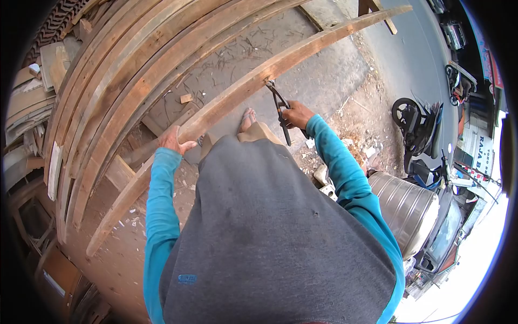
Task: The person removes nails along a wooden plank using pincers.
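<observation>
A long wooden beam [226, 99] runs diagonally in front of me, from the lower left to the upper right. My left hand [174, 141] is wrapped over its edge at the left, thumb toward me. In my right hand [297, 115] are dark long-handled pincers [280, 105], whose jaws touch the beam's near side around its middle. Whether a nail sits between the jaws is too small to tell. My right fingers are closed around the handles.
Stacked long boards [116, 81] lie to the left, with scrap wood [27, 102] beyond. Nails are scattered on the concrete ground [243, 59]. At the right are a metal drum [404, 210], a parked motorcycle [415, 127] and a road [415, 48].
</observation>
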{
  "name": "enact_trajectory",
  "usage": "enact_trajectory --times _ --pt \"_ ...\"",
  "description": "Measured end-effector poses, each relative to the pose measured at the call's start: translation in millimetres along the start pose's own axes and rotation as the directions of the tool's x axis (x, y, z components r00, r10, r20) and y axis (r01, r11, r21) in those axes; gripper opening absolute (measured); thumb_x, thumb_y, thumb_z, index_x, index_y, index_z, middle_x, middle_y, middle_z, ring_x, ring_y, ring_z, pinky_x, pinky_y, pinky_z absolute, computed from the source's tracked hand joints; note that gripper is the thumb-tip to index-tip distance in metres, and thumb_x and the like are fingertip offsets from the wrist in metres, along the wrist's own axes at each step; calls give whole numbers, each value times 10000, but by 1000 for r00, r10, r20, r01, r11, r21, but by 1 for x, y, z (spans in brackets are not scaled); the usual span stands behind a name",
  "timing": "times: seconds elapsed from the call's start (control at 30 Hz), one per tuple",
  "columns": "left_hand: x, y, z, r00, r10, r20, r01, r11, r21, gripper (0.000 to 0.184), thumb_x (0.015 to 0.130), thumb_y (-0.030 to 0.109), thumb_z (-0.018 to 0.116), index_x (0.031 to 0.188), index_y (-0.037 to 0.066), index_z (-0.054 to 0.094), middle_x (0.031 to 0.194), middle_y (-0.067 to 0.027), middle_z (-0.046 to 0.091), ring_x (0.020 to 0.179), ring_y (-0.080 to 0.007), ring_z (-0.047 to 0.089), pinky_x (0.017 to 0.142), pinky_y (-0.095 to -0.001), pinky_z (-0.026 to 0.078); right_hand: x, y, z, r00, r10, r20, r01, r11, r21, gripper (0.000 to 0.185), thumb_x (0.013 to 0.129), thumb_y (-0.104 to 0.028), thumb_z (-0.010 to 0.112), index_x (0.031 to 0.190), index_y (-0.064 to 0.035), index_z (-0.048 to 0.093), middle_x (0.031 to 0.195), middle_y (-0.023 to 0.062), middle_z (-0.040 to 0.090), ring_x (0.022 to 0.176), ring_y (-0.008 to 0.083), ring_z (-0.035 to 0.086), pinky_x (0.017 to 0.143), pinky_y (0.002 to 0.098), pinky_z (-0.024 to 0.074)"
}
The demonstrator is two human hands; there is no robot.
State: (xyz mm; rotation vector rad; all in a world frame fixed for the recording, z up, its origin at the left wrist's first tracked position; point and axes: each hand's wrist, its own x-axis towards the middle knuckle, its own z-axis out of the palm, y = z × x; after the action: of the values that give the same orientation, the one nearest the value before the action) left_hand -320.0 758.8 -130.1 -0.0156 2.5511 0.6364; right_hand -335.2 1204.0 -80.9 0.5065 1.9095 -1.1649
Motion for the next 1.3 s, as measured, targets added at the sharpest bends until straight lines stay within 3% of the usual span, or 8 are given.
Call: enact_trajectory --times 0.1,0.17,0.27,0.4,0.73,0.9,1.17,1.3 --pt "-2 7 -7 1000 -21 24 21 1000 -9 837 652 399 918 1287 8 539 1223 -253 646 1159 -413 606 984 -448 491 -2 -9 -6 999 -24 -28 20 988 -153 296 957 -244 547 1063 30 588 897 136 675 788 232 683 649 369 584" --pt "1 3 -4 999 -21 33 22 999 -24 843 649 396 920 1292 8 538 1227 -255 644 1162 -413 605 985 -448 490 -3 -14 -10 1000 -2 -20 -2 982 -186 340 934 -257 537 1063 53 592 928 200 687 857 306 694 725 419 572" --pt "6 -3 -2 998 -27 60 30 998 -47 851 644 388 924 1299 7 536 1232 -259 641 1165 -415 603 987 -448 489 -4 -23 -13 999 -13 -43 -9 877 -480 408 861 -259 513 1065 84 599 1004 343 648 1009 468 634 911 482 478" --pt "3 -6 0 995 -41 90 46 998 -52 941 668 490 887 1393 45 484 1298 -266 606 1228 -434 561 1042 -483 448 -2 -29 -15 999 -27 -27 9 856 -517 400 871 -260 509 1055 82 605 1019 343 646 1007 464 639 885 490 489" --pt "-5 -1 4 1000 -13 22 13 1000 -5 904 658 497 886 1348 49 511 1252 -239 634 1196 -421 569 1003 -492 452 0 -28 -20 991 -123 -47 61 747 -662 366 877 -247 508 1020 75 608 1004 350 645 1004 491 626 892 515 487" --pt "-12 3 6 990 114 -79 -108 991 85 771 675 488 865 1204 40 527 1134 -205 648 1150 -401 577 1008 -499 426 -5 -35 -19 997 -72 -19 45 790 -611 340 886 -212 497 1048 71 594 1013 356 643 1014 497 621 898 519 490" --pt "-12 -1 9 977 189 -102 -182 980 79 676 720 441 842 1136 58 470 1083 -159 618 1067 -396 582 928 -550 415 -4 -21 -19 962 -272 -26 164 650 -742 343 927 -174 477 1172 66 492 1012 363 638 1001 501 620 884 544 489" --pt "-15 2 15 975 171 -143 -157 982 109 609 724 437 834 1064 78 478 1038 -139 600 1047 -369 581 909 -516 412 -6 -34 -21 992 -110 -70 9 593 -805 303 926 -160 477 1133 62 488 996 366 635 968 512 622 856 552 497"
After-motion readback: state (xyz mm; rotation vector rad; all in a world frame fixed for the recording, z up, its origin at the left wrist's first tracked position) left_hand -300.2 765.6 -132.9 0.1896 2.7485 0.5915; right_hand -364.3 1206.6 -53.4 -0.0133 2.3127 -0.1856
